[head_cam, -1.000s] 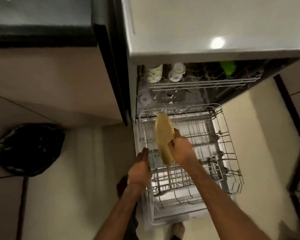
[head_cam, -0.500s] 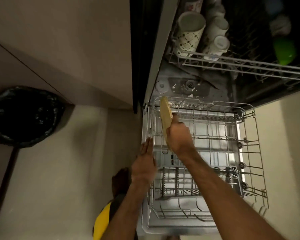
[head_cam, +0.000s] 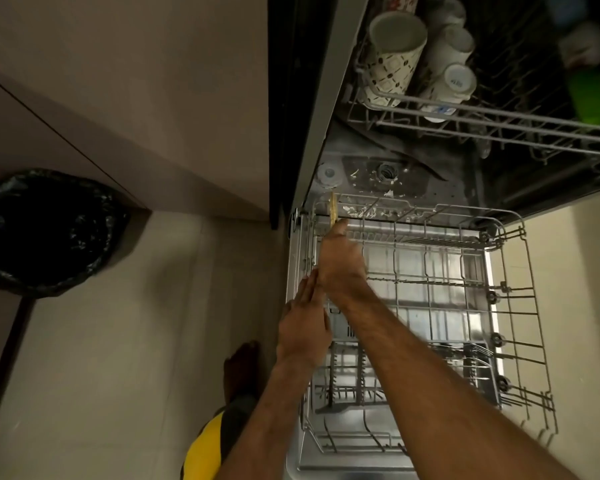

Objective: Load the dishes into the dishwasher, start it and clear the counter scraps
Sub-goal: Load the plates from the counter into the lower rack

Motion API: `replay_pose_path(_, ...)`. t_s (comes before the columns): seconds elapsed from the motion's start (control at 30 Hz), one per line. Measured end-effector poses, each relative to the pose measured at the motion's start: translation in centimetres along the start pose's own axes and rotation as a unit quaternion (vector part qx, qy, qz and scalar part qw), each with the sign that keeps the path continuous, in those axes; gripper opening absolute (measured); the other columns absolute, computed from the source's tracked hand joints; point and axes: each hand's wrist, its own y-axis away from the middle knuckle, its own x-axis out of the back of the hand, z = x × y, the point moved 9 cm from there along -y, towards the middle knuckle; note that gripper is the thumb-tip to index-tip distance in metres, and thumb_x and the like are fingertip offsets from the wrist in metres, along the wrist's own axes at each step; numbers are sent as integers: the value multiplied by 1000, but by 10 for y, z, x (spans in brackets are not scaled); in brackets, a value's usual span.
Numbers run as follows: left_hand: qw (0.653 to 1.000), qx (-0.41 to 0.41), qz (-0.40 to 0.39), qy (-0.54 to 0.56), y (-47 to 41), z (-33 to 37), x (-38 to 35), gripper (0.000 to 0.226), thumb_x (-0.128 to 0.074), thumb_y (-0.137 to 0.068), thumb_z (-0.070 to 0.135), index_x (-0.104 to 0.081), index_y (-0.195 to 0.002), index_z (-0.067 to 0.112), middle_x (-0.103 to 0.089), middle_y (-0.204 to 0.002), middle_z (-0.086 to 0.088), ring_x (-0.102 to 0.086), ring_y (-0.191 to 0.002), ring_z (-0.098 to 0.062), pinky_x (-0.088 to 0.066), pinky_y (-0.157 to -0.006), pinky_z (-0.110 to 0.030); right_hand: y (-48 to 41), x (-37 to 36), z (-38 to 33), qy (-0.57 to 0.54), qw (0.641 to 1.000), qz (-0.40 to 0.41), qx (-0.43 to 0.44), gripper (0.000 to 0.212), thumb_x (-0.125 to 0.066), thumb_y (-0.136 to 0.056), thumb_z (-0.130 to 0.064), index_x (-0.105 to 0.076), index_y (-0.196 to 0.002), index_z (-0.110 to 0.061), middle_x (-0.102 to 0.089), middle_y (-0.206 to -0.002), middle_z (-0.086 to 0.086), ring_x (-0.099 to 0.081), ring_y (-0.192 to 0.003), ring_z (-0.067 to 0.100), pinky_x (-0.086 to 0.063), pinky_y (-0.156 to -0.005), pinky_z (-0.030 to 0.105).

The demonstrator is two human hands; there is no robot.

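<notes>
The dishwasher's lower rack (head_cam: 520,306) is pulled out over the open door. My right hand (head_cam: 342,265) grips a yellow plate (head_cam: 333,208) held on edge at the rack's far left corner; only its top rim shows past my fingers. My left hand (head_cam: 305,327) is flat with fingers together, against the rack's left side just behind the right wrist, holding nothing. The upper rack (head_cam: 482,116) holds a patterned cup (head_cam: 392,60), white cups (head_cam: 454,81) and a green bowl (head_cam: 593,98).
A black bin bag (head_cam: 45,230) sits on the floor at the left. Beige cabinet fronts fill the upper left. Food scraps lie on the tub floor (head_cam: 371,178) near the filter. A cutlery basket (head_cam: 471,362) stands in the rack's right. My foot (head_cam: 239,368) is beside the door.
My right hand carried the plate further toward the rack's far left corner and turned it edge-on. The left hand followed along the rack's left side. The view moved closer and lower.
</notes>
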Motion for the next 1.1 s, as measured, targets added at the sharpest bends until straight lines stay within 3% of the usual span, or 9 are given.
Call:
replay_pose_path(0.1, 1000, -15, 3, 1, -3, 4, 2, 70, -52, -97, 14, -19, -157, 27, -21, -163, 8, -51, -132, -17, -55, -97, -42, 0, -16, 11, -51, 999, -18, -7, 61, -47, -103, -12, -10, -149, 3, -68, -102, 16, -70, -91, 32, -60, -76, 38)
replay_pose_path(0.23, 1000, -17, 3, 4, -9, 5, 1, 67, -52, -97, 10, -24, -156, 23, -23, -163, 6, -45, -138, -17, -51, -103, -43, -2, -23, 14, -79, 996, -31, 5, 59, -46, -103, -18, -12, -149, -2, -68, -101, 15, -69, -90, 32, -60, -78, 43)
replay_pose_path(0.4, 999, -19, -26, -11, -11, 9, -7, 78, -50, -94, 1, -12, -158, 24, -20, -164, 5, -42, -141, -18, -47, -106, -45, 1, -32, 30, -119, 987, -102, -19, 90, -59, -97, -37, 4, -154, -6, -66, -116, 20, -66, -102, 36, -56, -89, 48)
replay_pose_path(0.47, 999, -12, -37, -29, -10, 7, -10, 82, -51, -92, -2, -11, -159, 25, -17, -165, 5, -42, -140, -19, -48, -105, -45, 6, -32, 41, -118, 986, -118, -20, 92, -65, -93, -40, -5, -153, -3, -63, -121, 21, -64, -109, 37, -53, -93, 46)
replay_pose_path(0.6, 997, 3, -49, -66, -7, 3, -13, 81, -48, -93, -3, -9, -159, 23, -7, -166, 7, -29, -148, -15, -44, -111, -44, 17, -39, 58, -102, 983, -150, -23, 68, -70, -92, -29, -31, -139, 1, -62, -122, 19, -65, -108, 35, -56, -90, 41)
replay_pose_path(0.73, 994, 41, -44, -93, -4, -7, -9, 80, -54, -96, 8, -5, -159, 15, -10, -167, 1, -30, -147, -15, -42, -110, -32, 31, -40, 75, -53, 984, -169, -23, 48, -57, -95, -7, -42, -139, 2, -59, -129, 19, -60, -118, 32, -51, -93, 35)
replay_pose_path(0.83, 993, 63, -51, -80, 2, -12, -10, 84, -60, -94, 9, -7, -159, 13, -17, -165, -4, -27, -149, -17, -39, -112, -34, 44, -44, 91, -45, 981, -187, -33, 40, -53, -95, -4, -49, -134, -1, -63, -122, 17, -63, -110, 30, -54, -89, 35)
replay_pose_path(0.93, 995, 78, -32, -51, 3, -10, -9, 74, -53, -94, 4, -17, -158, 11, -31, -160, -8, -39, -143, -23, -43, -110, -39, 48, -47, 103, -44, 980, -189, -42, 25, -56, -94, -6, -57, -119, -5, -65, -115, 14, -65, -105, 30, -56, -87, 37)
replay_pose_path(1.1, 996, 86, -9, -38, -2, -4, -8, 61, -44, -97, 6, -23, -155, 7, -46, -149, -13, -57, -124, -30, -52, -97, -45, 47, -48, 107, -51, 982, -175, -41, 24, -56, -95, -11, -58, -118, -6, -65, -116, 13, -64, -106, 30, -55, -86, 38)
